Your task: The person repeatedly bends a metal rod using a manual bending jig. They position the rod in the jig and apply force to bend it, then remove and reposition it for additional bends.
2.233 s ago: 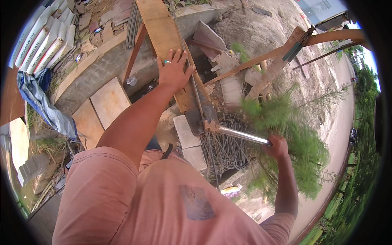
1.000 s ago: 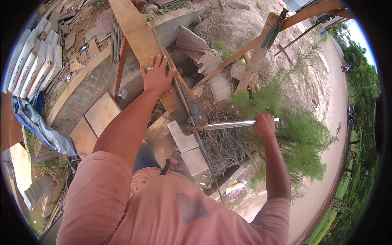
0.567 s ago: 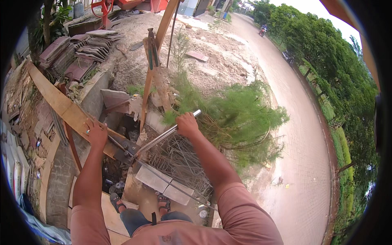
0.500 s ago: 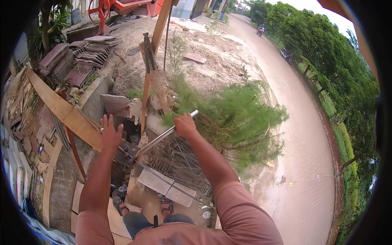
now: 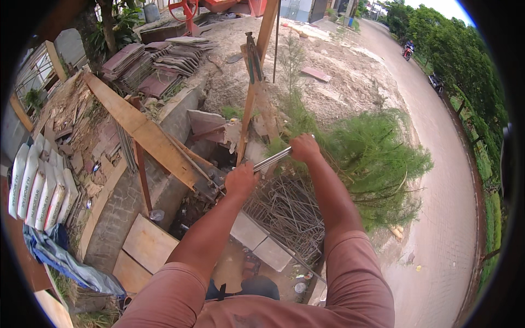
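Observation:
Both hands grip a shiny metal bar (image 5: 272,159), my left hand (image 5: 240,179) on its lower part and my right hand (image 5: 305,146) near its upper end. The bar's lower end meets a dark metal plate (image 5: 206,187) at the end of a long wooden plank (image 5: 136,126), partly hidden behind my left hand. A thin steel rod (image 5: 186,159) lies along the plank; a rod continues down past my forearms to the lower right. A tangle of bent steel wire (image 5: 285,218) lies just below the bar.
A leafy green sapling (image 5: 372,167) stands right of my hands. Pale blocks (image 5: 273,254) and boards (image 5: 147,245) lie below. White sacks (image 5: 41,188) are stacked left, broken tiles (image 5: 175,60) behind. A paved road (image 5: 432,229) runs right, with a person on a motorbike (image 5: 408,50).
My left hand has left the plank and now grips the bar below my right hand. The view has swung round toward the road, and the bar has swung upward away from me.

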### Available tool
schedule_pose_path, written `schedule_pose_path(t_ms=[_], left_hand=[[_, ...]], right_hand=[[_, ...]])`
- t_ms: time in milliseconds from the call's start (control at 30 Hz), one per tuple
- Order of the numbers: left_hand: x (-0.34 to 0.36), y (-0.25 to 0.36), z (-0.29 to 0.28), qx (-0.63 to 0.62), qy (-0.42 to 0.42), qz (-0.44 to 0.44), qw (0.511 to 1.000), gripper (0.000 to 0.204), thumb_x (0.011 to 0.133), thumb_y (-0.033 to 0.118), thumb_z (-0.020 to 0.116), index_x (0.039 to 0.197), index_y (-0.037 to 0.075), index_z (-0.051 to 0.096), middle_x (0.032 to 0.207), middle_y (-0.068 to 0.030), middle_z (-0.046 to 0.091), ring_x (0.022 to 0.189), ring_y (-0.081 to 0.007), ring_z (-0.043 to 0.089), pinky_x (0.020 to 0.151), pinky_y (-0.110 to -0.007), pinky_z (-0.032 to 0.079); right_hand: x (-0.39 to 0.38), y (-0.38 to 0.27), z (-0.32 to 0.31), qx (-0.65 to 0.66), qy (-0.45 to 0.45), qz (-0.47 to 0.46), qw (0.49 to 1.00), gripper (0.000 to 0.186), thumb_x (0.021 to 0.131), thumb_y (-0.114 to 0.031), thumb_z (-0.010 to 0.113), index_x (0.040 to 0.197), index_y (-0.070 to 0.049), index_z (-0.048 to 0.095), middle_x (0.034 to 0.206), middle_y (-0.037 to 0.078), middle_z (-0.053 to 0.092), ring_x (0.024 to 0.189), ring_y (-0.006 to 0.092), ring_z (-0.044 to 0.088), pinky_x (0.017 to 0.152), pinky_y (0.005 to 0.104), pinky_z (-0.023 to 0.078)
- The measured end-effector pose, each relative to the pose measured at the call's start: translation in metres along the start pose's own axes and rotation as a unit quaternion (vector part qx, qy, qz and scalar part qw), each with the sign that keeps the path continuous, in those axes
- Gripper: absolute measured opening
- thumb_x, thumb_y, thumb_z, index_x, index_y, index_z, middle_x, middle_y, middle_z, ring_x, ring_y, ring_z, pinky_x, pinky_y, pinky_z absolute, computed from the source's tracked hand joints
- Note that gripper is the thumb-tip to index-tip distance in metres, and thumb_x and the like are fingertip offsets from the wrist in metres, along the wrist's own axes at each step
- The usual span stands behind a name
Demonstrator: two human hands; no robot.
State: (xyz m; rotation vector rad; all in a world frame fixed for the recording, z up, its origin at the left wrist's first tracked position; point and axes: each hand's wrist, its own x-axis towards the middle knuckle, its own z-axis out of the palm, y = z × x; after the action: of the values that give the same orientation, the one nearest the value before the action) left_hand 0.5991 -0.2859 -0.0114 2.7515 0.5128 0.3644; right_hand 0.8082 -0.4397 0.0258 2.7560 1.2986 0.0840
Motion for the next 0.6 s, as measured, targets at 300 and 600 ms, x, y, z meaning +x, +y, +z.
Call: schedule_pose_path(t_ms=[300,600], left_hand=[[-0.005,0.006,-0.019,0.002,-0.039,-0.038,0.999,0.030,0.085,0.036,0.063,0.098,0.009,0.057,0.092,-0.0131,0.067,0.088,-0.0352,0.065,0.074,-0.048,0.051],[-0.017,0.009,-0.021,0.039,-0.064,0.015,0.997,0.032,0.082,0.036,0.063,0.097,0.008,0.061,0.094,-0.0128,0.067,0.090,-0.0329,0.065,0.078,-0.047,0.050]], right_hand=[[-0.008,0.003,-0.004,-0.009,0.085,-0.014,0.996,0.014,0.072,-0.019,0.062,0.076,-0.009,0.072,0.082,0.016,0.069,0.084,0.0356,0.066,0.077,0.0456,0.050],[-0.062,-0.005,0.026,0.040,0.092,0.081,0.992,0.014,0.072,-0.020,0.064,0.076,-0.008,0.068,0.079,0.015,0.067,0.083,0.0358,0.064,0.079,0.0470,0.048]])
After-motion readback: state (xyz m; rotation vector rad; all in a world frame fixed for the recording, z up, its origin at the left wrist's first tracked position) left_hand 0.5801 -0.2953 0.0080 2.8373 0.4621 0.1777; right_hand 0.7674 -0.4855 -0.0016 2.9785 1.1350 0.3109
